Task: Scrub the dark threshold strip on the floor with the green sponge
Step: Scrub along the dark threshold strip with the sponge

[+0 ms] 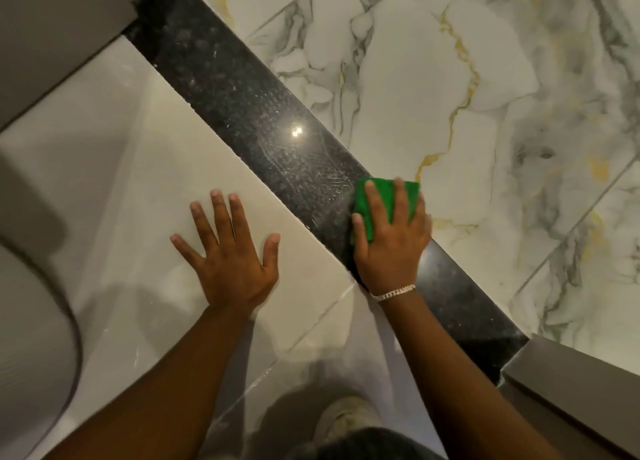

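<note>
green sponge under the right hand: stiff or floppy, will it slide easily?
The green sponge looks thin and probably floppy, flattened under the right hand. The dark threshold strip shows wet, glossy streaks, so it likely slides easily. Probably light.

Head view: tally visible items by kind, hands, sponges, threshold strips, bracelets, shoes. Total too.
Hands: 2, left hand flat on the pale tile, right hand pressing the sponge
Green sponge: 1
Dark threshold strip: 1
Bracelet: 1
Shoe: 1
Total: 6
</note>
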